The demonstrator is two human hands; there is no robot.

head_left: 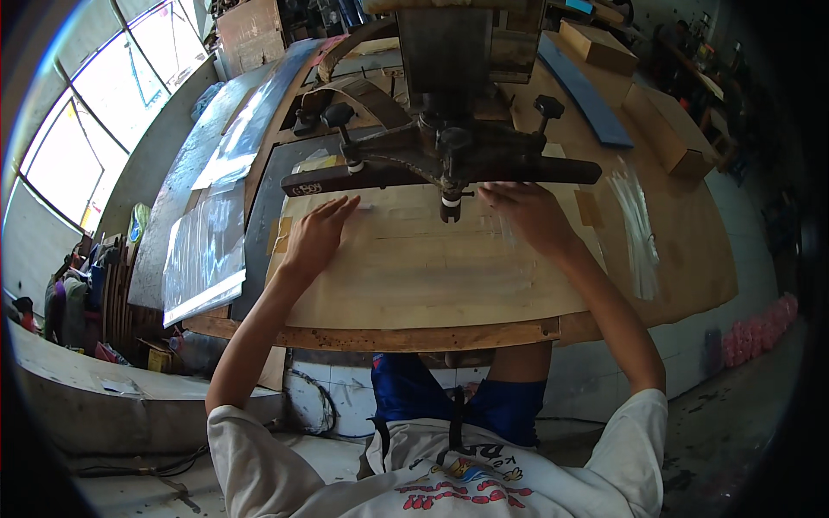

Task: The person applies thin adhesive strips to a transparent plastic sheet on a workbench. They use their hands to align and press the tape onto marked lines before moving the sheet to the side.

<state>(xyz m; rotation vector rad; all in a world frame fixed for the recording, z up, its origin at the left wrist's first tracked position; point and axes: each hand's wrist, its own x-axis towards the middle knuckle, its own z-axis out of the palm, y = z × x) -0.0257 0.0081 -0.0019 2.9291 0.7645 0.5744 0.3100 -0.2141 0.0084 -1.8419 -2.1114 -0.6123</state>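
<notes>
My left hand [318, 235] lies flat on a tan sheet [414, 293] that covers the work table, its fingers stretched toward the machine's bar. My right hand [528, 214] rests on the same sheet, fingers extended, with the tips close to the bar's near edge. Between the hands, a faint shiny area looks like thin clear plastic, but its outline is hard to make out. Just beyond both hands runs the long dark bar [380, 175] of a press machine [432, 142], which has knobs on its cross arms. Neither hand visibly grips anything.
Clear plastic sheets [207, 250] lie at the left. A bundle of narrow clear strips [635, 229] lies at the right, near an open cardboard box [669, 129] and a long blue board [583, 91]. A wooden edge [380, 338] bounds the table in front of me.
</notes>
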